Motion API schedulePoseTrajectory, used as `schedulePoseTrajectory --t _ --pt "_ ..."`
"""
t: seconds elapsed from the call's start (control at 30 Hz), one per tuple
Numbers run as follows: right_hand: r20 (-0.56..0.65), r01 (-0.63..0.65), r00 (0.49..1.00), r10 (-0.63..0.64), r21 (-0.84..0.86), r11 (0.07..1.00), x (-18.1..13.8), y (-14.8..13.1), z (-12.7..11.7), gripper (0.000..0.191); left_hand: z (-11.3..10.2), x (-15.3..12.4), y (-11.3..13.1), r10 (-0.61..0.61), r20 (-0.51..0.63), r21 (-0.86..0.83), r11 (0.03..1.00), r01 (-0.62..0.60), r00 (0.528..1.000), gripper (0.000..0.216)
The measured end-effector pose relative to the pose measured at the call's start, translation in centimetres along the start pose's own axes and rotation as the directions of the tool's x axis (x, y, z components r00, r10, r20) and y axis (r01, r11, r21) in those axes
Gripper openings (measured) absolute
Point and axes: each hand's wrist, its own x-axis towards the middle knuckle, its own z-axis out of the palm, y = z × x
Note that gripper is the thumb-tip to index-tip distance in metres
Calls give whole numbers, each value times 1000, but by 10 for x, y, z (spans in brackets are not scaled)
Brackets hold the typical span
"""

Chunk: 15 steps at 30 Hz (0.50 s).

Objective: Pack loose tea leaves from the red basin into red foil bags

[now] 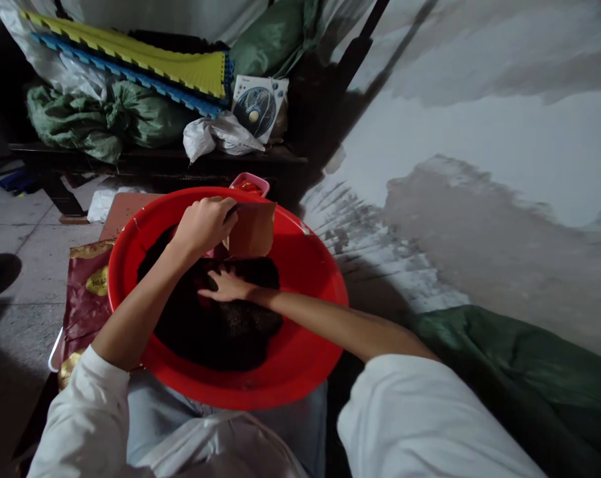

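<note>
A big red basin (300, 352) rests on my lap, holding a heap of dark, almost black loose material (215, 325). My left hand (204, 224) is closed around a brown cardboard piece (253, 230), held upright over the far side of the basin. My right hand (225, 287) lies flat on the dark heap just below the card, fingers spread and pointing left. Both arms reach out of white sleeves.
A small pink container (250, 182) with red contents sits behind the basin. A maroon and gold bag (85, 292) lies on the floor at left. A dark bench (145, 162) carries green sacks, yellow and blue foam mats and a disc sleeve. Green cloth (519, 372) lies at right.
</note>
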Motion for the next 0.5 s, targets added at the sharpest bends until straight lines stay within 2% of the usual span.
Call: schedulePoseTrajectory --t 0.07,0.13,0.3,0.37,0.5 --pt "94 63 994 -61 -25 998 -7 -13 18 113 3 0 0 -10 -2 -7 1000 10 1000 35" --pt "216 154 966 -145 -25 988 -17 -21 30 118 5 -1 2 -10 3 -10 1000 10 1000 34" --pt "402 270 887 -226 -55 961 -36 -17 33 125 11 -3 8 7 39 -13 1000 -6 999 34" --pt "424 326 861 -282 -34 945 -39 -10 30 119 12 -5 12 19 64 -11 1000 -18 998 34" --pt "403 376 836 -373 74 924 -45 4 25 89 17 -8 19 49 114 10 999 -51 992 33"
